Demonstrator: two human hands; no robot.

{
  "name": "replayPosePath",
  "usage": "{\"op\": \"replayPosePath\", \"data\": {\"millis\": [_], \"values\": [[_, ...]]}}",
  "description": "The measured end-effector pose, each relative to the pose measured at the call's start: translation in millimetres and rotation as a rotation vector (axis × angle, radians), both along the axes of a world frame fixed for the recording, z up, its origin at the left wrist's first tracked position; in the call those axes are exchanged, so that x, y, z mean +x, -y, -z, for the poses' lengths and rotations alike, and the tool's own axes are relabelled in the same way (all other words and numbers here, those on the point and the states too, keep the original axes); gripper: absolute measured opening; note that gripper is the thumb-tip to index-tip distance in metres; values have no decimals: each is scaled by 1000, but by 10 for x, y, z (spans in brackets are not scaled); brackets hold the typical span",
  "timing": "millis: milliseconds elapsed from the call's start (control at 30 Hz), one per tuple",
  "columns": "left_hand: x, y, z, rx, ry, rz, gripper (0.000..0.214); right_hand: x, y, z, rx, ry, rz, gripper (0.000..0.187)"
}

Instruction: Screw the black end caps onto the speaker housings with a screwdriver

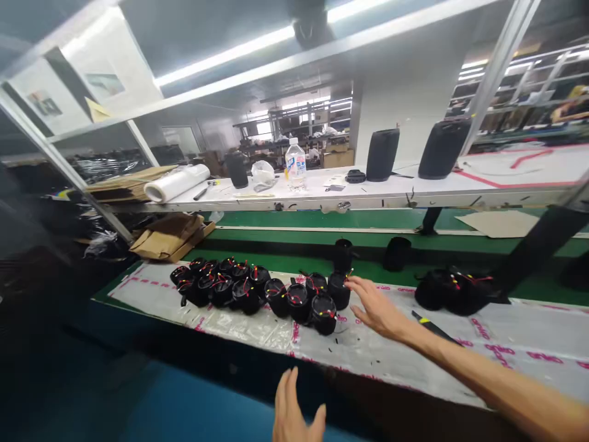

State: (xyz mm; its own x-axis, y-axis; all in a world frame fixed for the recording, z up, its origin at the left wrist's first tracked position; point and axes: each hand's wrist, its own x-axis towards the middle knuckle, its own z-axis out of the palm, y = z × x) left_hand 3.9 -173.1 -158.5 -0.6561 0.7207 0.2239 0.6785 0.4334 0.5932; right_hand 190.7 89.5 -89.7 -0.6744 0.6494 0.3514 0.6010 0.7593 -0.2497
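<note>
My right hand (377, 310) reaches over the bench with its fingers stretched out. Its fingertips are at the right side of a black cylindrical housing with wires (339, 293); whether they touch it I cannot tell. Low in the view, in front of the bench edge, my left hand (294, 411) is open with thumb and fingers apart, holding nothing. Several more black cylindrical housings (298, 301) stand in a cluster to the left, with red and black wires and small light connectors on their tops. Behind the right wrist lies a dark flat tool with a yellow mark (435, 328).
Printed plastic sheeting (368, 356) covers the bench. More black housings (453, 288) sit at right, others on the green surface (276, 242) behind. The shelf (257, 199) above holds a bottle (295, 164), a plastic roll (177, 183) and upright black speakers (383, 155). Cardboard (168, 238) lies at left.
</note>
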Motion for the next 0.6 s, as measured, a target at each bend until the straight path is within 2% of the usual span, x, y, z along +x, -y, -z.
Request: {"op": "replayPosePath", "data": {"millis": [33, 100, 167, 233, 333, 433, 500, 600], "values": [[0, -315, -54, -1, -6, 78, 78, -11, -262, -36, 5, 71, -34, 67], [24, -878, -173, -38, -26, 268, 91, -96, -679, -57, -14, 204, -120, 89], [80, -1329, -266, -52, -89, 235, 95, -241, -939, -36, -25, 316, -208, 101], [151, -1650, -291, -77, -145, 145, 100, -398, -1063, 15, -10, 385, -304, 100], [235, -1909, -226, -120, -202, 56, 97, -567, -1103, 125, 1, 404, -384, 79], [264, -1999, -172, -156, -256, 22, 84, -627, -1088, 224, -1, 358, -305, 55], [260, -2020, -172, -188, -289, 32, 77, -616, -1075, 264, 8, 325, -249, 47], [224, -2035, -185, -248, -293, 117, 76, -523, -1059, 290, 0, 299, -201, 38]]}}
